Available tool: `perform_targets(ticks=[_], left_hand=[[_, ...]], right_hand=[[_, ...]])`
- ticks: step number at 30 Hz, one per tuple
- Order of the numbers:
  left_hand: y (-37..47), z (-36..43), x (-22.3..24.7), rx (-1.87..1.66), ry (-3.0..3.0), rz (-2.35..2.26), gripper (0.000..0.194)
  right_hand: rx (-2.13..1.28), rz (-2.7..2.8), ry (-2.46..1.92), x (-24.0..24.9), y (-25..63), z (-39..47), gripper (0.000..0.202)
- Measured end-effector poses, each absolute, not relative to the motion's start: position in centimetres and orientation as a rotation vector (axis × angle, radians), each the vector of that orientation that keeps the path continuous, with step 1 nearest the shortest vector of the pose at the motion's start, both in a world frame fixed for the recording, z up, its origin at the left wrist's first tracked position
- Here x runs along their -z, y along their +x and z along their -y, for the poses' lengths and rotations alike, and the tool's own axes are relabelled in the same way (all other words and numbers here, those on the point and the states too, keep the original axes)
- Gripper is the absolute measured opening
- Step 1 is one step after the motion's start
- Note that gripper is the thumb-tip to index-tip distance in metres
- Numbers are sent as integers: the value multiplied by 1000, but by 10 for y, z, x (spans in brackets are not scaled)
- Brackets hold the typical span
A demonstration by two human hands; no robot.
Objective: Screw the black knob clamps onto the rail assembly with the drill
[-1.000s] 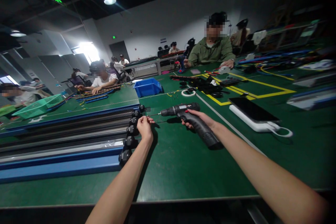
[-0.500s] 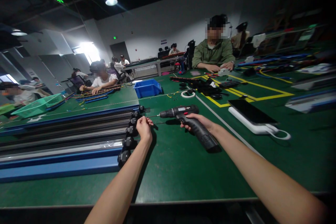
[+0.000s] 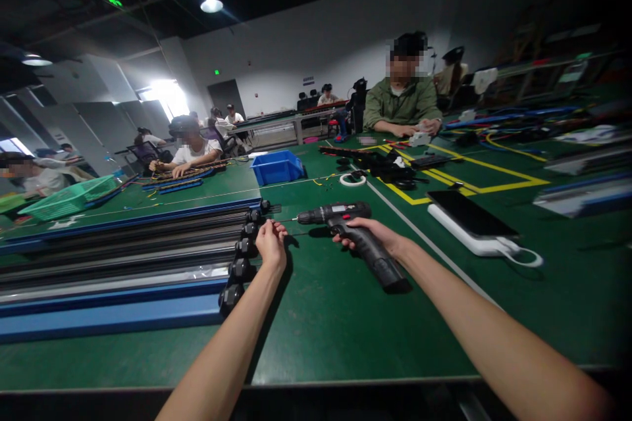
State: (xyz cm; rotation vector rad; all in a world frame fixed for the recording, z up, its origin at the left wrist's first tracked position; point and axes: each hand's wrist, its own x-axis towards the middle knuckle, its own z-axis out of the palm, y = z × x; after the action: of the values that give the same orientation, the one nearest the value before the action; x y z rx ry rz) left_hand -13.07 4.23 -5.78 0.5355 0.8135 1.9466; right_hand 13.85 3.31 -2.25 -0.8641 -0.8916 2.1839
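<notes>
My right hand (image 3: 368,235) is wrapped round the grip of a black cordless drill (image 3: 336,210), whose chuck points left. A long thin bit (image 3: 287,220) runs from the chuck toward my left hand (image 3: 270,241). The left fingers are curled and pressed together at the ends of the long blue and black bars; what they pinch is hidden. Black cable glands (image 3: 240,270) stick out in a row from the right ends of these bars (image 3: 148,296). A thin shadow of the bit falls on the green table.
A blue bin (image 3: 278,167) and a white ring (image 3: 352,179) stand beyond the drill. To the right lies a phone (image 3: 471,214) on a white power bank (image 3: 459,237). A co-worker in a green jacket (image 3: 402,105) sits across the table; others work at left around a green basket (image 3: 66,200).
The drill and my right hand have shifted slightly left, toward my left hand. My left hand stays by the bar ends, and the view has moved a little.
</notes>
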Motion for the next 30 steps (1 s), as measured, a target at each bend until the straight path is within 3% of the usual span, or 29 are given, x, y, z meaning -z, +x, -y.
perform_targets(ticks=[11, 23, 30], left_hand=[[-123, -35, 52, -1933, 528, -768, 22], [-122, -37, 54, -1789, 495, -753, 24], [-105, -25, 50, -1567, 668, -852, 38]], right_hand=[[-2168, 702, -709, 20, 129, -24, 46], [-2238, 695, -746, 17, 130, -29, 39], [-2163, 700, -674, 28, 131, -36, 35]])
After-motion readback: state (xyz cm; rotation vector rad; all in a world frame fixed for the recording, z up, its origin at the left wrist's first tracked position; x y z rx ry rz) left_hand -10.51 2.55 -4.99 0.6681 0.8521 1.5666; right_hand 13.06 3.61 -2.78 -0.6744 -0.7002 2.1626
